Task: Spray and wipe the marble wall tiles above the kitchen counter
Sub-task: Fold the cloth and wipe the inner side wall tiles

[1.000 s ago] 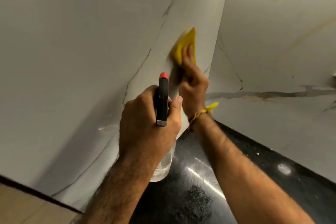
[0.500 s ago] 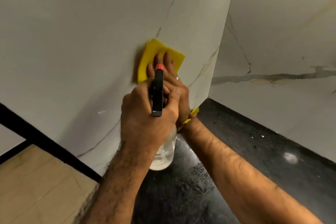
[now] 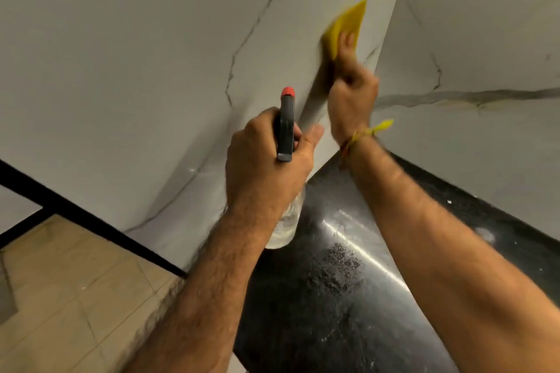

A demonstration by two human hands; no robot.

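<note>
My left hand [image 3: 263, 166] grips a spray bottle [image 3: 286, 127] with a black head, a red nozzle tip and a clear body, held upright close to the white marble wall tile [image 3: 151, 70]. Higher up and to the right, my right hand [image 3: 351, 91] presses a yellow cloth [image 3: 345, 21] flat against the same tile with its fingers stretched out, near the inner corner where the second marble wall [image 3: 485, 39] meets it. Hand and cloth are blurred by motion. A yellow thread [image 3: 372, 132] is tied round the right wrist.
A glossy black speckled counter [image 3: 333, 297] runs below both walls, under my forearms. At lower left lies a beige tiled floor [image 3: 69, 281], bordered by a black strip [image 3: 75, 212] along the end of the left wall. Grey veins cross both walls.
My right hand has swept the cloth up and to the right, from just above the bottle to near the corner. The left hand keeps the bottle in much the same place.
</note>
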